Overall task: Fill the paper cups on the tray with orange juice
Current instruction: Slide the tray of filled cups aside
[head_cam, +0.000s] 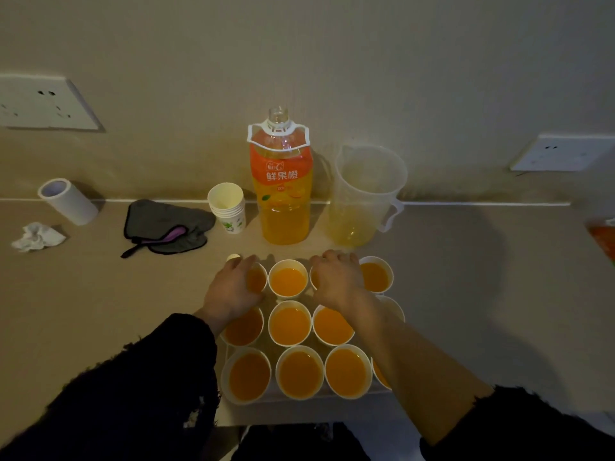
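Noted dark sleeves (139, 394) nearest, then paper cups (277, 367) on tray (379, 390) all showing orange juice (289, 324) where visible, left hand (233, 287) curled round far-left cup (259, 279), right hand (336, 281) curled over third far cup (314, 277), uncapped bottle (283, 194) behind; judged filling near complete, cups under right forearm unverified.

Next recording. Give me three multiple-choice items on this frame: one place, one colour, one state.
1. The stack of empty white paper cups stands: A) left of the tall clear plastic orange-juice bottle; B) on the tray; C) inside the jug.
2. The padded fabric mitt is mainly: A) grey; B) red; C) white.
3. The bottle is: A) capped; B) uncapped; C) lying down.
Key: 1 A, it stands at the bottle's left; 2 A, grey with purple trim; 3 B, its neck is bare.
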Demonstrator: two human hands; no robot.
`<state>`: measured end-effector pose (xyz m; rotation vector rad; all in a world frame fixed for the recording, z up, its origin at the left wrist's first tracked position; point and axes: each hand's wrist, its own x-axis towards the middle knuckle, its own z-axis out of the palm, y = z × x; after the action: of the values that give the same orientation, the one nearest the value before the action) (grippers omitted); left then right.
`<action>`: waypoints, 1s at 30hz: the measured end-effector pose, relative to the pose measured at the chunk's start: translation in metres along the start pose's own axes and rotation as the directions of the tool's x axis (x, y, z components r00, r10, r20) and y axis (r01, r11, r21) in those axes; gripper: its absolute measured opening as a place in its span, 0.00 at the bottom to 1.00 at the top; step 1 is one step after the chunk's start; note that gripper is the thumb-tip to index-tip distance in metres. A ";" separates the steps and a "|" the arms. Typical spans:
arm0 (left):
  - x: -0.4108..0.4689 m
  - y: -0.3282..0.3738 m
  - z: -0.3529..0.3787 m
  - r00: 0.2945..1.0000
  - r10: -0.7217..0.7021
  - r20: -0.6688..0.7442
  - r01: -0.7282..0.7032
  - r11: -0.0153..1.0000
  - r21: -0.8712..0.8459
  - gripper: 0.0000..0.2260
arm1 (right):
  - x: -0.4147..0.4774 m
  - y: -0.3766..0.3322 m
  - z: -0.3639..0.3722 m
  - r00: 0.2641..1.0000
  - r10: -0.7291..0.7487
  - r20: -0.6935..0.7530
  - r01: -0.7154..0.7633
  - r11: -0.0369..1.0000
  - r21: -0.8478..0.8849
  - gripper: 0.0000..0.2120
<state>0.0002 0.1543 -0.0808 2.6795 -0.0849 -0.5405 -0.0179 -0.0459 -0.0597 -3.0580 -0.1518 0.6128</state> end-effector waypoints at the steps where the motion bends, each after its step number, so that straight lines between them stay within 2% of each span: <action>1: 0.001 0.000 0.000 1.000 -0.001 -0.002 0.001 1.000 0.009 0.38 | 0.001 0.001 0.001 1.000 -0.004 -0.008 0.004 1.000 -0.004 0.30; 6: 0.001 0.004 -0.002 1.000 -0.017 -0.007 0.018 0.999 0.039 0.36 | 0.007 0.003 0.004 0.999 0.018 -0.033 -0.018 1.000 0.012 0.31; 10: 0.002 0.004 -0.005 1.000 -0.018 -0.006 0.018 0.999 0.037 0.35 | 0.007 0.004 0.009 0.996 0.049 -0.072 -0.047 0.999 0.022 0.27; 14: 0.002 0.006 -0.007 1.000 -0.026 -0.001 0.026 0.999 0.040 0.35 | 0.007 0.004 0.007 0.996 0.068 -0.050 -0.067 0.997 0.027 0.28; 18: 0.001 0.007 -0.007 0.999 -0.032 0.002 0.032 0.998 0.047 0.35 | 0.002 -0.001 -0.005 0.999 0.036 0.006 -0.036 0.999 0.024 0.33; 23: 0.000 0.007 -0.009 0.999 -0.038 0.022 0.037 0.998 0.046 0.37 | 0.001 -0.025 -0.020 0.994 -0.027 -0.107 0.043 0.987 0.157 0.32; 25: 0.001 0.005 -0.010 0.998 -0.042 0.037 0.040 0.998 0.049 0.39 | 0.003 -0.039 -0.019 0.993 -0.076 -0.095 0.092 0.979 0.184 0.34; 30: 0.001 0.004 -0.012 0.998 -0.028 0.061 0.024 0.997 0.069 0.40 | 0.011 -0.060 -0.015 0.997 -0.076 0.028 0.076 0.997 -0.016 0.35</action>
<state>0.0059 0.1553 -0.0695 2.7336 -0.0874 -0.6407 -0.0077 0.0152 -0.0480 -3.0444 -0.2736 0.6516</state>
